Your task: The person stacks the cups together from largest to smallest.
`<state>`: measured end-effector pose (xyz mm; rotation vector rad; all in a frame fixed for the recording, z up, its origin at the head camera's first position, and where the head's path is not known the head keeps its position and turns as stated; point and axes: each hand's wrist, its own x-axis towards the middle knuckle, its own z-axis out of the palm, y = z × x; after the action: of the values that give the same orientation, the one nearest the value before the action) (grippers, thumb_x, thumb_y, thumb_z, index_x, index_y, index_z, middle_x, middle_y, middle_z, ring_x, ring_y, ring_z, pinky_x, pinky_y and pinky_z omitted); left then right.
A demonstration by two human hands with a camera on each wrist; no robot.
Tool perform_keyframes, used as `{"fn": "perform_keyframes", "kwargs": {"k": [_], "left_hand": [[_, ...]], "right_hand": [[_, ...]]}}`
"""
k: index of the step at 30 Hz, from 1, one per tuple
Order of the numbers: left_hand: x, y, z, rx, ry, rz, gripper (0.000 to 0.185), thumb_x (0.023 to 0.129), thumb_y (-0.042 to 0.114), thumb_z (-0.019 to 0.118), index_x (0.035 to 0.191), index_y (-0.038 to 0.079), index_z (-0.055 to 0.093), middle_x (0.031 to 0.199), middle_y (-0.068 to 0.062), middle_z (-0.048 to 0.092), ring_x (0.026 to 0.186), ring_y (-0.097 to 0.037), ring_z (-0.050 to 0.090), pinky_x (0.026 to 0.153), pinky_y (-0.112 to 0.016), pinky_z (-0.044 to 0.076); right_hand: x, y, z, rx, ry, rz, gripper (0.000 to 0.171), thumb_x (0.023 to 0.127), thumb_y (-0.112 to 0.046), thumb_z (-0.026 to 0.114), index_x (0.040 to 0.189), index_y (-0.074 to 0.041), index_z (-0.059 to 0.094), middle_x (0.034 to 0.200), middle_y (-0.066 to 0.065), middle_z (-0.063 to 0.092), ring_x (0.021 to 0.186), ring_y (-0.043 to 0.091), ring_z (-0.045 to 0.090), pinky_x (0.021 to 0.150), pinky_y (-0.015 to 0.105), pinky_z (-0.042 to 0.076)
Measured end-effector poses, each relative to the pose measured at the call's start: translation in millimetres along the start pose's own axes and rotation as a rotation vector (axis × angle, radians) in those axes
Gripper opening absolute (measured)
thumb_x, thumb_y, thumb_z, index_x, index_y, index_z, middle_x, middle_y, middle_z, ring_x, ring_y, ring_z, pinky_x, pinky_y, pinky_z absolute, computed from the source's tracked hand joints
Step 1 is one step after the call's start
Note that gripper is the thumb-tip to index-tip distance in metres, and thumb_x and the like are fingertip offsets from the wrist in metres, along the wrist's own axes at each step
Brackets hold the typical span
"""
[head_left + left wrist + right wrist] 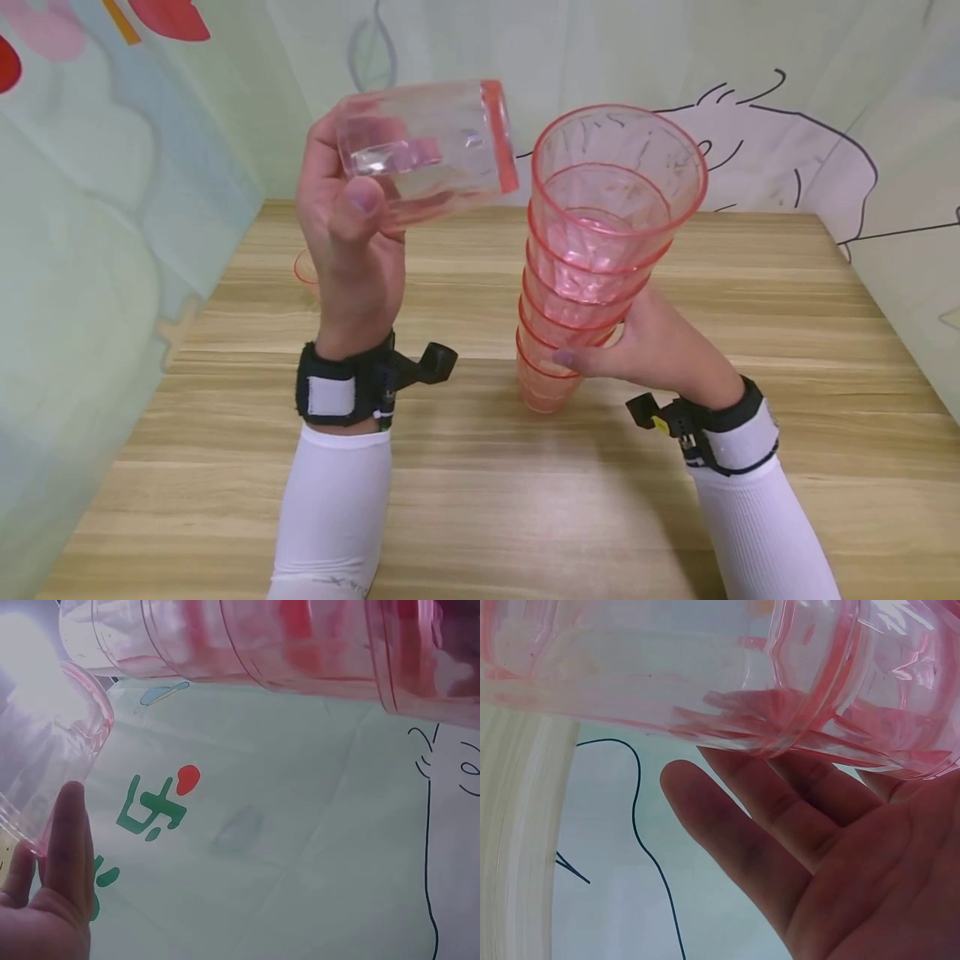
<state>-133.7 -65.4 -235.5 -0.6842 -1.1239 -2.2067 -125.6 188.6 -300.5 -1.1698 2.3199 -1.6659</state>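
Currently the left hand (pixel 348 242) is raised above the wooden surface (pixel 480 492), fingers and thumb curled round a single clear plastic cup (pixel 427 150) with a red rim. That cup lies tipped on its side, rim pointing toward the stack of red plastic cups (pixel 592 250) and base toward the palm. In the left wrist view the thumb (pixel 67 840) presses against the cup wall (pixel 45 757), and the stack passes across the top of that picture (pixel 300 637).

The right hand (pixel 652 346) grips the stack low down, near its base, thumb on the near side and fingers wrapped behind. The stack is tilted, its open mouth leaning up and toward the camera, its bottom end hanging just above the surface; contact with the surface cannot be determined. In the right wrist view the fingers (pixel 780 825) lie under the ribbed walls of the nested cups (pixel 705 675).

The single cup sits just to the left of the stack's mouth, close beside it; the rims appear apart in the head view.

Left of the stack and behind the left hand, part of another red cup rim (pixel 303 271) shows on the surface. Both forearms wear white sleeves with black wrist straps (pixel 345 392). Printed sheeting (pixel 112 208) walls the surface behind the stack and to either side.
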Motion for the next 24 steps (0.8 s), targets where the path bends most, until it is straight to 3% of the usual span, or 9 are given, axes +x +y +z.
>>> {"fn": "perform_keyframes", "kwargs": {"k": [14, 24], "left_hand": [[-2.7, 7.2, 5.9, -0.111, -0.051, -0.028, 0.090, 0.059, 0.050, 0.094, 0.118, -0.003, 0.051, 0.108, -0.025, 0.060, 0.092, -0.032, 0.068, 0.082, -0.047, 0.059], [-3.4, 11.7, 8.1, -0.143, -0.072, -0.067, 0.095, 0.059, 0.050, 0.094, 0.124, -0.005, 0.051, 0.109, -0.019, 0.055, 0.098, -0.034, 0.069, 0.085, -0.047, 0.057]], "right_hand": [[0, 0, 0, 0.012, -0.001, 0.011, 0.075, 0.073, -0.009, 0.087, 0.137, -0.022, 0.049, 0.125, -0.001, 0.064, 0.113, 0.021, 0.062, 0.099, 0.043, 0.050], [0, 1, 0, 0.013, 0.007, 0.016, 0.076, 0.071, -0.008, 0.087, 0.136, -0.021, 0.050, 0.124, -0.001, 0.064, 0.112, 0.021, 0.062, 0.098, 0.042, 0.050]]}}
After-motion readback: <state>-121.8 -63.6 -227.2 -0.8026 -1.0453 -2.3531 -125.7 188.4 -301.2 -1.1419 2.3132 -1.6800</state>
